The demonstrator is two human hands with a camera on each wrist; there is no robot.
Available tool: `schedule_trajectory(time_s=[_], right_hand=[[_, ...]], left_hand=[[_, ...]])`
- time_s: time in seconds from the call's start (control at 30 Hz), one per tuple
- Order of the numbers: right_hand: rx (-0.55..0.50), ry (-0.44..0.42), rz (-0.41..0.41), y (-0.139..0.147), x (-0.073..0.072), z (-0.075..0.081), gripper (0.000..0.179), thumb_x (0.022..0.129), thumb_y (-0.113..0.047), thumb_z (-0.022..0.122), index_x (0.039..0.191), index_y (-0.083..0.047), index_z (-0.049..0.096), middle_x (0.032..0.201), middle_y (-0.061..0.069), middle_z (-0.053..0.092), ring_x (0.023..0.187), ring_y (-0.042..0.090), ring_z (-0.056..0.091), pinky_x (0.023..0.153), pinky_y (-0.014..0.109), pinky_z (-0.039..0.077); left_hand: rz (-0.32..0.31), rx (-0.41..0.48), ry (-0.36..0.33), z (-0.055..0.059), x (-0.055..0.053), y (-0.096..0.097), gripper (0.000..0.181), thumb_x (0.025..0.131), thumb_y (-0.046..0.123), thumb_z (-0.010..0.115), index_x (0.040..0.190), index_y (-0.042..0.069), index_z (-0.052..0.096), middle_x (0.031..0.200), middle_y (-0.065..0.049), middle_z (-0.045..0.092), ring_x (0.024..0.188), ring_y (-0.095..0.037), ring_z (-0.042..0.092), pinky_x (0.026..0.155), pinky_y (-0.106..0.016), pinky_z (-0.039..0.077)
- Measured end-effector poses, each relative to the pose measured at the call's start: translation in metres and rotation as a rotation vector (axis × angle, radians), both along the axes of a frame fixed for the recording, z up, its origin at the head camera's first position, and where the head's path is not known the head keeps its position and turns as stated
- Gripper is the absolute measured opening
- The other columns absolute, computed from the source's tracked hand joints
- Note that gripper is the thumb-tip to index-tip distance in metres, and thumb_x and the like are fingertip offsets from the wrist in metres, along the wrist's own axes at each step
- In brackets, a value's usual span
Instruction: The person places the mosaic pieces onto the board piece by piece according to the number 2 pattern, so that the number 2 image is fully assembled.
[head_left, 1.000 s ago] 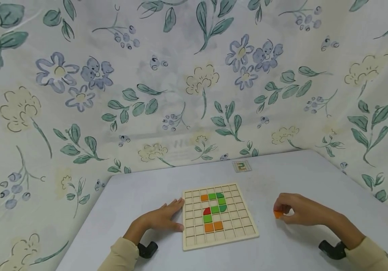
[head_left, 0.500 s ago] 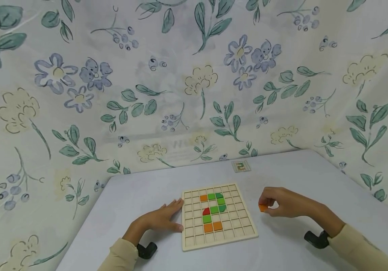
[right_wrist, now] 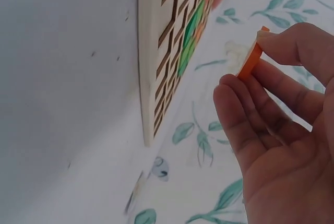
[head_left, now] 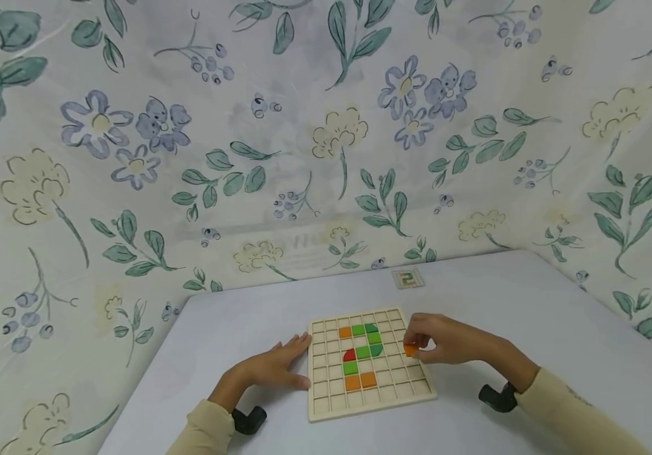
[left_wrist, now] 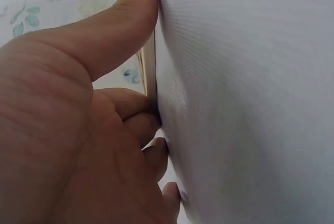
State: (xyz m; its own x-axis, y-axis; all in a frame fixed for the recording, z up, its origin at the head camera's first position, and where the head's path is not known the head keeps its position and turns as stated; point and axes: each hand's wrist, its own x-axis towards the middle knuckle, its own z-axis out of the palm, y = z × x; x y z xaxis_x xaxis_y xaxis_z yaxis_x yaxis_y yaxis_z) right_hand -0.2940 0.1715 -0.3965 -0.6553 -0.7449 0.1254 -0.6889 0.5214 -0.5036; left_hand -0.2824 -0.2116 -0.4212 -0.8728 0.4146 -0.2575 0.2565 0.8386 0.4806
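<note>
A pale wooden grid board [head_left: 400, 379] lies on the white table, with orange, green and red tiles set in several of its squares. My left hand [head_left: 273, 366] rests on the table at the board's left side, fingers and thumb extended, fingertips touching its edge. In the left wrist view, the thumb [left_wrist: 125, 20] and fingers lie along that edge. Over the board's right border, my right hand [head_left: 440, 338] pinches an orange tile [head_left: 410, 349] between thumb and fingers. The right wrist view has this orange tile [right_wrist: 251, 59] held clear of the board [right_wrist: 148, 78].
A small card [head_left: 408, 279] with a grid pattern lies near the table's back edge. Behind the table [head_left: 246, 316] hangs a floral curtain [head_left: 303, 158]. A black wrist camera [head_left: 249, 419] sits at the left wrist, another black camera [head_left: 498, 398] at the right.
My right hand has moved left with the orange tile, from the bare table on the right to above the board's right border. The left hand has stayed in place.
</note>
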Motion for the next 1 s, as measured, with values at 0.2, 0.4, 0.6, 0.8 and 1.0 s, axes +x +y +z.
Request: schedule_trajectory(time_s=[0.2, 0.4, 0.6, 0.8, 1.0], right_hand=[[-0.002, -0.008, 0.031, -0.020, 0.000, -0.005, 0.014, 0.088, -0.011, 0.072, 0.101, -0.016, 0.069, 0.096, -0.009, 0.061, 0.084, 0.001, 0.056, 0.078, 0.019, 0.056], [0.019, -0.020, 0.044, -0.038, 0.000, -0.012, 0.016, 0.087, -0.012, 0.073, 0.103, -0.014, 0.071, 0.092, -0.010, 0.059, 0.082, 0.001, 0.054, 0.076, 0.016, 0.053], [0.059, 0.013, 0.053, -0.047, 0.003, -0.020, 0.014, 0.088, -0.016, 0.075, 0.101, -0.015, 0.070, 0.089, -0.012, 0.057, 0.080, 0.000, 0.051, 0.072, 0.014, 0.051], [0.066, 0.012, 0.043, -0.050, 0.007, -0.025, 0.012, 0.089, -0.019, 0.074, 0.101, -0.015, 0.070, 0.090, -0.013, 0.057, 0.080, -0.001, 0.052, 0.074, 0.013, 0.052], [0.071, 0.003, 0.034, -0.052, 0.008, -0.028, 0.012, 0.089, -0.017, 0.074, 0.100, -0.014, 0.071, 0.091, -0.012, 0.059, 0.081, -0.001, 0.052, 0.075, 0.013, 0.052]], left_hand=[[-0.026, -0.006, 0.011, 0.000, 0.000, -0.003, 0.105, 0.081, 0.051, 0.077, 0.159, 0.005, 0.023, 0.167, -0.013, 0.017, 0.156, -0.034, 0.010, 0.126, -0.057, 0.007], [-0.044, 0.002, 0.015, -0.002, -0.001, -0.004, 0.107, 0.080, 0.051, 0.078, 0.159, 0.005, 0.022, 0.168, -0.012, 0.016, 0.156, -0.034, 0.010, 0.126, -0.057, 0.006], [-0.044, 0.010, 0.027, -0.002, -0.003, -0.003, 0.107, 0.080, 0.051, 0.078, 0.159, 0.006, 0.022, 0.168, -0.012, 0.017, 0.156, -0.033, 0.010, 0.127, -0.056, 0.006], [-0.059, 0.006, 0.031, -0.002, -0.005, -0.003, 0.106, 0.081, 0.049, 0.078, 0.159, 0.005, 0.022, 0.167, -0.012, 0.017, 0.156, -0.034, 0.010, 0.126, -0.057, 0.006], [-0.049, 0.017, 0.014, -0.005, -0.007, -0.002, 0.106, 0.081, 0.049, 0.079, 0.159, 0.006, 0.022, 0.168, -0.012, 0.016, 0.157, -0.032, 0.010, 0.127, -0.056, 0.005]])
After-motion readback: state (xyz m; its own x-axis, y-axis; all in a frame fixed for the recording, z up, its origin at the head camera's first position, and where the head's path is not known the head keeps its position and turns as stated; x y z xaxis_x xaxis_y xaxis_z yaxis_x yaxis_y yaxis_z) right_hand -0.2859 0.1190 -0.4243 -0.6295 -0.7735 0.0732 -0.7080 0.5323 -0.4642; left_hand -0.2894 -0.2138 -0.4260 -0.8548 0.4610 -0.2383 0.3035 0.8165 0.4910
